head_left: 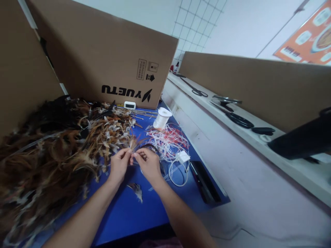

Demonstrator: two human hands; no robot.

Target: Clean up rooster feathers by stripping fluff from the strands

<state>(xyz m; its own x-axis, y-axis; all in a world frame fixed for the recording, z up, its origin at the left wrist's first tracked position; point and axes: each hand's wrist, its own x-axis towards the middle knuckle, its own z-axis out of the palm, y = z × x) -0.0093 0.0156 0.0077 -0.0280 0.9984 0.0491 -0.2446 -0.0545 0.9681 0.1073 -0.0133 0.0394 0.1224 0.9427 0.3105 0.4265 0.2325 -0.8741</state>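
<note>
Close together over the blue tabletop, both hands work at one small bunch of brown feathers. My left hand pinches the bunch near its base, thumb against forefinger. Touching it from the other side, my right hand is closed too, thumb and forefinger together at the quill ends; whether it grips the feathers or a thread there is too small to tell. A loose dark-and-white feather lies on the table below the hands. A large heap of brown feathers spreads at the left.
A white spool stands beyond a tangle of red and white strings. Nearer lie a white charger with its cable and a black phone. Cardboard panels rise behind. Scissors rest on the ledge at right.
</note>
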